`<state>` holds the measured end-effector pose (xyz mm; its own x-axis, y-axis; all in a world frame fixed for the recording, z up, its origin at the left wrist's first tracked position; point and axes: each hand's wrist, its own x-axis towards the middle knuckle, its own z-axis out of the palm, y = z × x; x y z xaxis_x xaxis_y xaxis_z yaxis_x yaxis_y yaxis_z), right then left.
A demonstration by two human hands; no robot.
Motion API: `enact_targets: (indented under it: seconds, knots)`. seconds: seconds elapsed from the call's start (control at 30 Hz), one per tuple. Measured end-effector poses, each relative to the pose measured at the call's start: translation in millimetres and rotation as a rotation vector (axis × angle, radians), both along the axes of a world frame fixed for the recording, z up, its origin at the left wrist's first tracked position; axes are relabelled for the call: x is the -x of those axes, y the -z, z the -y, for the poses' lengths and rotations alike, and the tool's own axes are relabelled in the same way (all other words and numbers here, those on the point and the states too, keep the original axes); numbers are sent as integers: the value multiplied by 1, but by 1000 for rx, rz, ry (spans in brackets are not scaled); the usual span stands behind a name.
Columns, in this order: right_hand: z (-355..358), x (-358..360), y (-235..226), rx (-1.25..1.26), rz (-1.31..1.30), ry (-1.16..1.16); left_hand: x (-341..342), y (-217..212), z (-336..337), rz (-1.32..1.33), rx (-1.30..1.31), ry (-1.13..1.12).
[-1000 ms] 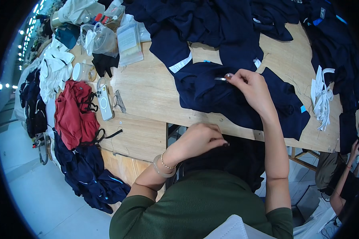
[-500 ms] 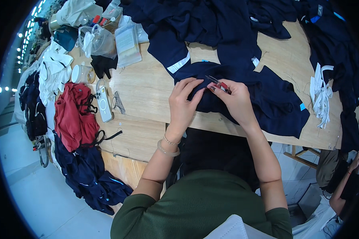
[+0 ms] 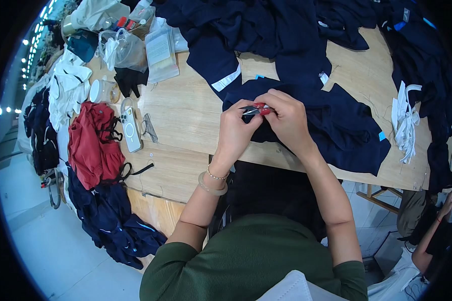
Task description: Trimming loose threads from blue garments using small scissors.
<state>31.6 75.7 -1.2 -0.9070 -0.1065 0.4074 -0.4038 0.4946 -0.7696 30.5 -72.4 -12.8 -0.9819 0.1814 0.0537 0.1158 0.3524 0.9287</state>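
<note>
A navy garment (image 3: 344,128) lies crumpled along the table's near edge, a small light-blue tag at its right end. My right hand (image 3: 289,119) is closed around red-handled thread snips (image 3: 262,109), whose dark pointed blades reach left toward my left hand (image 3: 235,131). The left fingers are curled and pinch the garment's left part, right by the blades. Exactly which bit of cloth they grip is hidden behind the fingers.
More navy garments (image 3: 236,27) are heaped at the back. White strips (image 3: 405,120) lie at right. On the left are a phone (image 3: 131,130), glasses (image 3: 149,128), a red bag (image 3: 95,145) and plastic bags (image 3: 123,50). Another person's hand (image 3: 449,203) shows at far right.
My right hand has moved slightly left and turned, bringing the snips' blades up against my left fingers. The left hand has shifted a little, its fingers more curled.
</note>
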Motion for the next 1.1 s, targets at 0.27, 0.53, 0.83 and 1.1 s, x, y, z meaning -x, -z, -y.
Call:
enact_targets:
  seconds: [0.27, 0.53, 0.83, 1.1]
  knots:
    - [-9, 2, -7, 305, 74, 98, 4, -2, 4, 151, -46, -14]
    - [-13, 1, -18, 548, 258, 86, 6, -20, -12, -436, 219, -91]
    - [5, 10, -35, 415, 275, -15, -20, -38, -28, -244, 28, -285]
    - [-5, 1, -45, 298, 293, -84, -30, -34, -23, -169, 36, -278]
